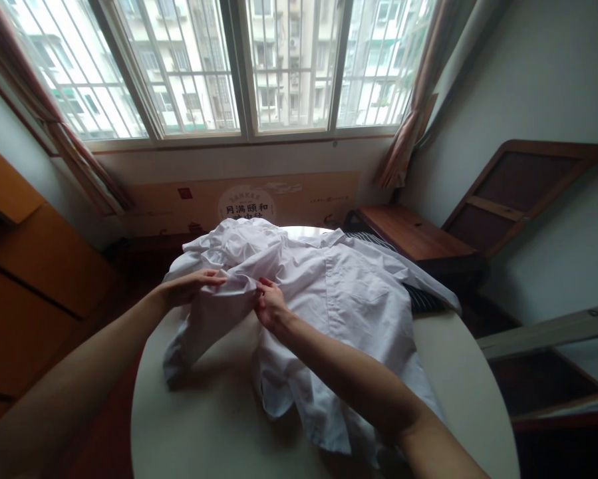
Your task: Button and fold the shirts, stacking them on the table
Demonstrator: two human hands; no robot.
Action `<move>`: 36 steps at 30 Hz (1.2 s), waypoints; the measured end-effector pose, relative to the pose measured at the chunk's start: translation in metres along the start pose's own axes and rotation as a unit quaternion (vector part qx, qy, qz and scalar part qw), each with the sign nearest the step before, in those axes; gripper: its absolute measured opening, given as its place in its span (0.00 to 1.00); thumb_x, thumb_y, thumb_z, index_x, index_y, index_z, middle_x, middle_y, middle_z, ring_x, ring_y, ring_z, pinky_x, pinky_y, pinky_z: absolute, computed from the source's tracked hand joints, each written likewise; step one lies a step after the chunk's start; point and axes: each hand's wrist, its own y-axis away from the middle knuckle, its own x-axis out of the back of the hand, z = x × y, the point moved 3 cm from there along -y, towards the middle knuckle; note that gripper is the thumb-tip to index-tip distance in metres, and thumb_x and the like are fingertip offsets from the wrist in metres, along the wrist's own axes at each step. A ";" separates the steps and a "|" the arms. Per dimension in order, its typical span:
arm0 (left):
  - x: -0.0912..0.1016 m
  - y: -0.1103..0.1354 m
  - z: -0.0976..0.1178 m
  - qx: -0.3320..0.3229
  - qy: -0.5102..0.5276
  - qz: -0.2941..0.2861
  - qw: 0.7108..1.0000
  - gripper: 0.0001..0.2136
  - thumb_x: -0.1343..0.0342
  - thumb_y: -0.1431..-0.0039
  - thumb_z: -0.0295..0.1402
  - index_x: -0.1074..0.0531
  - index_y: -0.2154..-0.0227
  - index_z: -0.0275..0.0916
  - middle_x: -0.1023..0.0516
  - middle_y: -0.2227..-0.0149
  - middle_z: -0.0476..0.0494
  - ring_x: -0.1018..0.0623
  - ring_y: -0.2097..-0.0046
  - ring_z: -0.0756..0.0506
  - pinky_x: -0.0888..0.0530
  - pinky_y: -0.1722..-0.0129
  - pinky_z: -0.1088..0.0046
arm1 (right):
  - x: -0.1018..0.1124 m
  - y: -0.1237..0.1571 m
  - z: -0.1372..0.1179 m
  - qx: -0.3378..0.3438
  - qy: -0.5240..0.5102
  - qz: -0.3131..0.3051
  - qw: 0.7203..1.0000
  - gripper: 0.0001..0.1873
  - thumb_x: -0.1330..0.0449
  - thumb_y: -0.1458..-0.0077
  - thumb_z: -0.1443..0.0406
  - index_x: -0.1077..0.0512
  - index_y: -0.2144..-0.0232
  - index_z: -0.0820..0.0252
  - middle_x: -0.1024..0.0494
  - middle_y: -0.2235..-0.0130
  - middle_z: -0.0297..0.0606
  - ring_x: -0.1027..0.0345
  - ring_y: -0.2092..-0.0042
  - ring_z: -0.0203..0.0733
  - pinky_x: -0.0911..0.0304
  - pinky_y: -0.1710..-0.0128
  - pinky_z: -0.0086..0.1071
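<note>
Holds a raised fold of a white shirt (299,263) in both hands, above a round white table (468,379). Pinches the cloth in the right hand (270,303) between thumb and bent fingers; grasps cloth from the same fold in the left hand (195,283), just beside, with straighter fingers (cannot tell how tightly). Stretches a short run of fabric between the two.

Has the shirt spread over the middle and far side of the tabletop, creased and bunched at the far left, flatter toward the right. Shows a button placket (330,286) and a chest pocket (371,293) facing up, with a sleeve (428,276) laid out to the right, past a dark striped cloth (423,299) (partly covered by the shirt). Drops a sleeve-like length (181,356) of white fabric toward the near left, below the left hand. Crosses the shirt's near part with the right forearm.

Faces a barred window (246,73) between gathered curtains (403,143), above a tan banner (299,189) with printed characters. Has a wooden desk (418,233) to the right and an orange-brown cabinet (24,279) to the left.
</note>
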 end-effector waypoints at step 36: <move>-0.096 -0.116 0.090 -0.394 -0.699 0.065 0.593 0.11 0.48 0.46 0.25 0.22 0.67 0.44 0.31 0.45 0.42 0.38 0.41 0.37 0.44 0.42 0.56 | 0.001 0.169 -0.093 0.102 0.186 -0.262 0.942 0.24 0.32 0.61 0.67 0.30 0.59 0.60 0.26 0.63 0.32 0.32 0.64 0.35 0.36 0.65 0.26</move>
